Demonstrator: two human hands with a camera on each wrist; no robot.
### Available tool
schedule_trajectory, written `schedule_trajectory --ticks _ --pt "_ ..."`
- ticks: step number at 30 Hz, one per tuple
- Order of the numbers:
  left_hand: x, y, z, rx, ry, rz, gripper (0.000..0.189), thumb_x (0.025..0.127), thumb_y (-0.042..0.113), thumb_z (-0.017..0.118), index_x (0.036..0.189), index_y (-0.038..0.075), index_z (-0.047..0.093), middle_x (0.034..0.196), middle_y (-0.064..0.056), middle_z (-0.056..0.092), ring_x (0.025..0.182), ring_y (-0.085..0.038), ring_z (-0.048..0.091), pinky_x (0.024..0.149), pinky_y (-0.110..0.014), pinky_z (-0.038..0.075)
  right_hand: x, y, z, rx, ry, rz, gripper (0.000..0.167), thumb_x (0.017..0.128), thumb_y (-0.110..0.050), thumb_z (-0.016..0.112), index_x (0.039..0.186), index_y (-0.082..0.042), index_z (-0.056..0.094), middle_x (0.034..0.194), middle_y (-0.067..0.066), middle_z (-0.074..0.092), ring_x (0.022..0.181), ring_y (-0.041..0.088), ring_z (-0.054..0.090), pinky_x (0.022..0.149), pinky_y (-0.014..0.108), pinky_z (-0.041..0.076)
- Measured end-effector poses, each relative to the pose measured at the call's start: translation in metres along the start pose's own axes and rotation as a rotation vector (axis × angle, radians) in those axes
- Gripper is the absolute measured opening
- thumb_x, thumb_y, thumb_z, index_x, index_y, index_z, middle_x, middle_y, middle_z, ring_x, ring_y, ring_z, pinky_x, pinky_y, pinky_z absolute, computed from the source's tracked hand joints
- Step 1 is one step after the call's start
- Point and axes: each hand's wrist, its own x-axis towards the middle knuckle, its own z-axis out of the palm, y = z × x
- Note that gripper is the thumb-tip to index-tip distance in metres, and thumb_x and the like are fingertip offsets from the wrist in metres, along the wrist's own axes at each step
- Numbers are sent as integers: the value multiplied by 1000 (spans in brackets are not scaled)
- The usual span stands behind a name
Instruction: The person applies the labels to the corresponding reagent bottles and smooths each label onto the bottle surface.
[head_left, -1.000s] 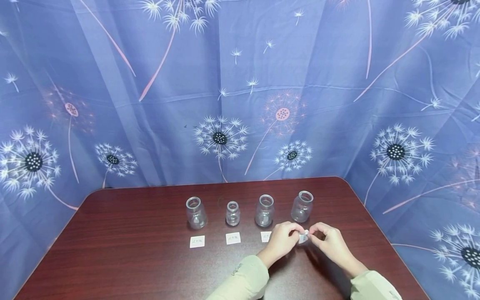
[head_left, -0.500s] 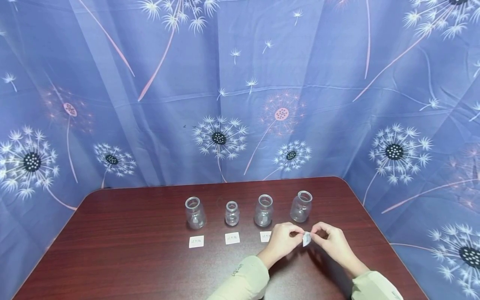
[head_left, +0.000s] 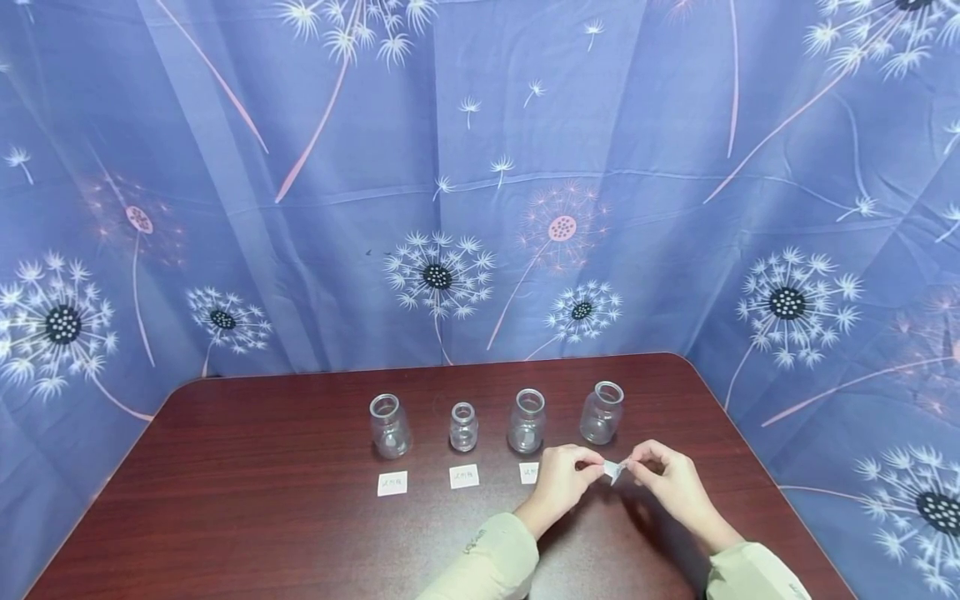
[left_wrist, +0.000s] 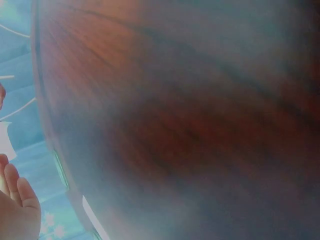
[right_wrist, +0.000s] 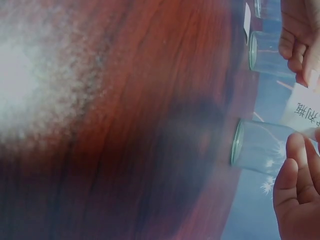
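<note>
A small white label [head_left: 612, 472] with dark handwritten characters is held above the table between both hands. My left hand [head_left: 564, 479] pinches its left side between thumb and forefinger. On the other side, my right hand [head_left: 670, 483] pinches a corner, where a thin, shiny bit shows near the fingertips. In the right wrist view the writing on the label [right_wrist: 301, 109] faces the camera, and the left hand [right_wrist: 300, 37] and right hand [right_wrist: 297, 195] are at its opposite ends. Just behind the hands stands a clear glass jar [head_left: 602, 415].
More open glass jars stand in the row: a wide left one [head_left: 392, 429], a small one [head_left: 464, 429] and a middle one [head_left: 527, 425]. White labels lie before them: left label [head_left: 392, 483], second label [head_left: 464, 476], third label [head_left: 528, 472], partly hidden. A blue curtain [head_left: 480, 208] hangs behind.
The label has turned and twisted between the fingers. My right hand has moved slightly right, away from the left hand, widening the gap between them. The jars stay put.
</note>
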Motion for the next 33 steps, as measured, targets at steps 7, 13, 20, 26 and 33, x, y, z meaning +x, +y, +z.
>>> schedule_trajectory --ticks 7,13,20,26,33 --pt "3 1 6 -46 61 -112 5 69 17 71 73 14 70 72 6 68 65 2 59 60 -5 39 2 5 -4 30 57 29 12 71 13 59 73 4 51 55 3 52 45 4 48 44 17 39" --pt "8 5 13 -52 65 -239 5 69 18 70 74 15 71 69 8 68 62 4 56 59 -7 39 3 5 -8 23 95 53 12 72 13 57 75 3 53 56 12 51 44 4 46 42 16 38" --pt "7 6 23 66 3 -308 4 67 20 71 69 21 69 62 13 65 56 2 55 52 -13 38 1 5 -9 9 92 77 11 73 13 56 79 3 55 59 15 54 45 3 47 43 16 39" --pt "4 4 24 190 -70 -266 4 65 21 71 68 23 68 64 14 65 60 0 59 53 -16 40 0 7 -9 13 92 89 11 74 12 56 79 3 55 58 14 54 45 2 46 43 16 39" --pt "3 4 19 238 -179 -296 3 65 25 72 66 26 69 66 12 62 67 -6 59 53 -18 40 -1 7 -9 13 83 74 12 73 13 56 79 3 55 58 14 53 45 2 45 42 17 38"
